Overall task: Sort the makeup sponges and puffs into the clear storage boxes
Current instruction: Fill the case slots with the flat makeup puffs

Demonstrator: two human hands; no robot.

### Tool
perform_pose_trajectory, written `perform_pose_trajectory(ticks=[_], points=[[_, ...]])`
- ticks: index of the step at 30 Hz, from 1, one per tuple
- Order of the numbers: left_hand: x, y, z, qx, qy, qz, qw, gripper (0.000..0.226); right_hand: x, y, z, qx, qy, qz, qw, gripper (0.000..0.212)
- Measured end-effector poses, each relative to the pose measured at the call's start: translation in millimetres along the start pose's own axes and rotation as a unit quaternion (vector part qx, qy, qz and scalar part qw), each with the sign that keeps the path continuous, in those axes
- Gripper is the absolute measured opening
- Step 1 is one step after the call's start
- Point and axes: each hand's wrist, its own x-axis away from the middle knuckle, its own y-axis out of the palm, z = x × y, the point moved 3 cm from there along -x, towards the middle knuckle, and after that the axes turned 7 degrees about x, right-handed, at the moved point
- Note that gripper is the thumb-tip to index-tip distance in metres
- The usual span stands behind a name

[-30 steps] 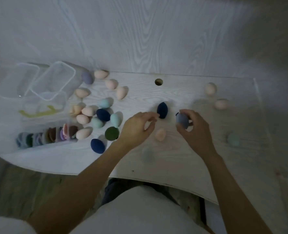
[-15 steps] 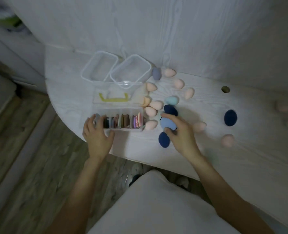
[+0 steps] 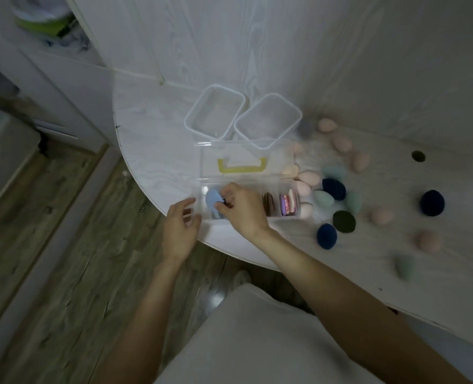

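Observation:
A clear divided box [image 3: 285, 187] lies near the table's front edge, its lid with a yellow handle [image 3: 241, 165] open behind it. My right hand [image 3: 241, 207] pinches a light blue puff [image 3: 212, 200] over the box's left compartment. My left hand [image 3: 180, 227] touches the box's left end with loosely bent fingers. Brown and pink puffs [image 3: 281, 203] stand on edge in the right compartments. Two empty clear tubs [image 3: 214, 112] [image 3: 268, 120] stand behind. Several egg-shaped sponges lie to the right, among them a navy one [image 3: 326, 236], a dark green one [image 3: 344, 221] and a pink one [image 3: 308, 178].
The white table [image 3: 157, 151] has a rounded left edge, with wood floor below it. A round hole [image 3: 418, 156] is in the tabletop at the right. Further sponges are scattered toward the right, including a navy one [image 3: 432, 203] and a grey-green one [image 3: 405, 266].
My right hand carried the blue puff left from the sponge pile to the divided box's left compartment. My left hand went to the box's left end. The view swung left.

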Motion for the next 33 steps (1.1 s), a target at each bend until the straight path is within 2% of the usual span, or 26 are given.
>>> perform_pose_trajectory(ticks=[4,9,12,15,18,20,24,28,33], points=[[-9.7,-7.7,-4.5,0.031,0.006,-0.010,0.999,0.031,-13.7,25.0,-22.7,0.080,0.012,-0.001,0.997,0.019],[-18.4,-8.9,-4.1,-0.025,0.054,-0.077,0.995,0.057,-21.4,42.1,-24.8,0.185,0.009,0.022,0.982,0.029],[-21.7,-10.0,-0.9,-0.060,0.083,-0.065,0.993,0.052,-22.4,45.5,-20.3,0.198,0.007,-0.006,0.980,0.029],[-25.2,-9.2,-2.2,-0.090,0.072,-0.059,0.992,0.048,-18.0,34.8,-15.5,0.119,-0.019,-0.007,0.993,0.026],[-26.7,-6.3,-2.6,-0.112,0.052,-0.065,0.990,0.049,5.2,-3.4,6.7,0.036,-0.070,0.087,0.993,0.019],[-24.9,-4.4,-1.3,-0.125,0.043,-0.065,0.989,0.049,29.4,-34.5,37.5,0.041,-0.071,0.158,0.984,0.015],[-22.7,-0.7,0.7,-0.127,0.026,-0.060,0.990,0.049,61.8,-86.4,119.7,0.126,0.037,0.220,0.967,0.014],[-21.8,2.1,1.2,-0.133,0.026,-0.057,0.989,0.048,71.1,-105.0,188.1,0.163,0.151,0.169,0.960,0.019],[-19.8,6.4,2.8,-0.163,0.020,-0.049,0.985,0.043,72.4,-103.5,219.9,0.180,0.211,0.119,0.953,0.022]])
